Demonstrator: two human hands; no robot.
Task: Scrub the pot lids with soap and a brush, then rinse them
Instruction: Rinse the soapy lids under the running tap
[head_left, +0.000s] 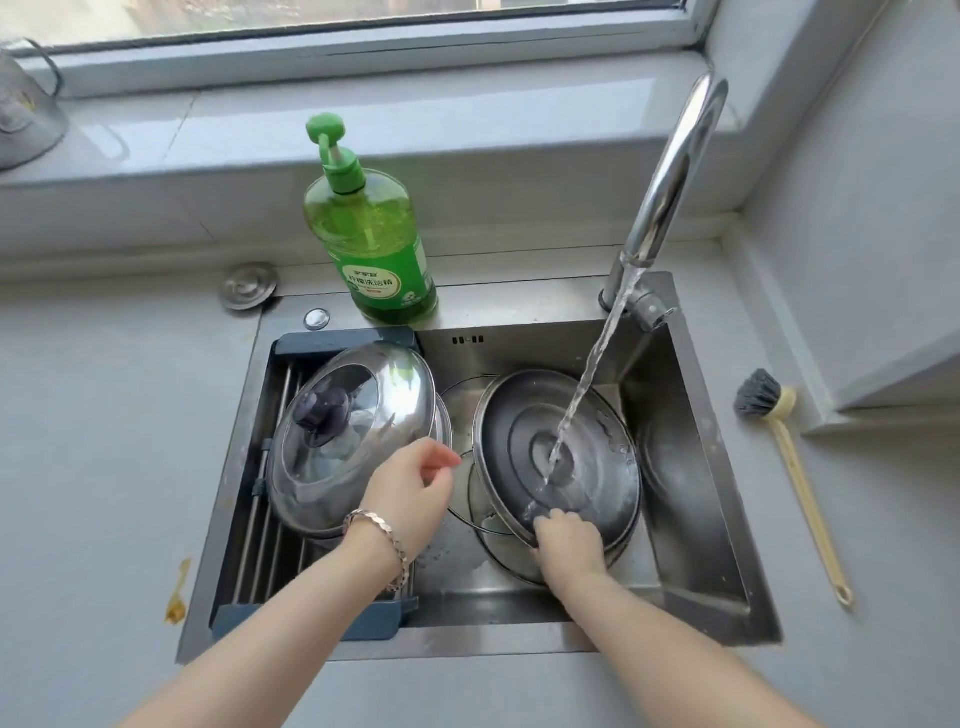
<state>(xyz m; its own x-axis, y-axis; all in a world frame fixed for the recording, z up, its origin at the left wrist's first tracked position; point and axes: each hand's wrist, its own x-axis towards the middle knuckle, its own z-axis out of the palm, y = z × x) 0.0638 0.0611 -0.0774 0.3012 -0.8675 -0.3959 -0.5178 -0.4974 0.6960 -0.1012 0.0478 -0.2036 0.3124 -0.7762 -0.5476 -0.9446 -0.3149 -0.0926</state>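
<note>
Steel lid (558, 457) is grasped at its near rim by the right hand (569, 545). Fingers curl over the edge, thumb is hidden. Lid is round, concave underside facing up toward the person, tilted; which way it leans is hard to tell.

Left hand (415, 488) is just left of the right hand, over the gap between two lids. Its fingers are loosely curled and hold nothing. The heel overlaps the near-right rim of the glass lid (353, 436); cannot tell if it touches. Bracelet (387, 540) on that wrist.

Glass lid, steel-rimmed, dark knob (322, 410) up, rests tilted on the drain rack (260, 525), left of the left hand. More lid rims (488, 525) lie on the sink floor between the two hands, partly under the steel lid.

Water stream (587, 379) comes from the faucet (670, 171) beyond the right hand. It lands on the steel lid's centre and runs down toward the right fingers.

Right of the right hand, a strip of basin floor shows before the sink wall (696, 493). The rack fills the basin left of the left hand.

Brush (802, 488) lies on the counter well right of the right hand, past the sink edge. Its bristle head is at the far end and its long axis runs near-far.

Soap bottle (374, 234) stands upright on the back ledge beyond the left hand, pump on top. Sink plug (249, 286) lies on the counter left of the bottle.
</note>
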